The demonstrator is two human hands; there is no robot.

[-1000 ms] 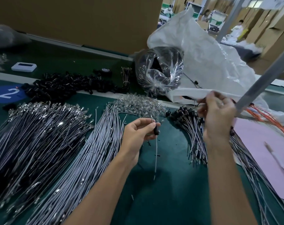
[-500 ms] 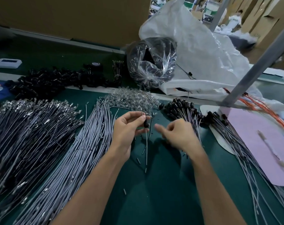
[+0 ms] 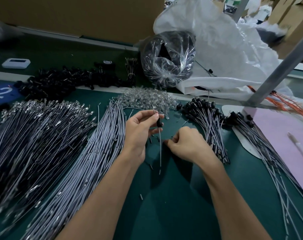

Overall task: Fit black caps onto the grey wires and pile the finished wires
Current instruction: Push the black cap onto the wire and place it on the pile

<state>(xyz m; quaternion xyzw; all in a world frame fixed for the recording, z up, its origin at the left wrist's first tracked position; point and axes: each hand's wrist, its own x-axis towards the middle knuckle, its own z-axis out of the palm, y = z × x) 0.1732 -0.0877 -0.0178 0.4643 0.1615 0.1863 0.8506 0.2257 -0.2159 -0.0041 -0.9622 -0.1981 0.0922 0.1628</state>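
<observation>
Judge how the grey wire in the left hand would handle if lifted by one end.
Probably springy rather than limp: the grey wire hangs nearly straight below the left hand's pinch. Likely very light, since fingertips alone hold it. The black cap threaded on it might slide.

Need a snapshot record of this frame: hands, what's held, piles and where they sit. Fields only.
left hand: pinches one grey wire, which hangs down
black cap: on that wire, just below the grip
right hand: curled, low over the green mat; holding anything, cannot tell
capped wires: pile right of the hands
bare wires: pile left of the hands
loose caps: heap at back left
</observation>
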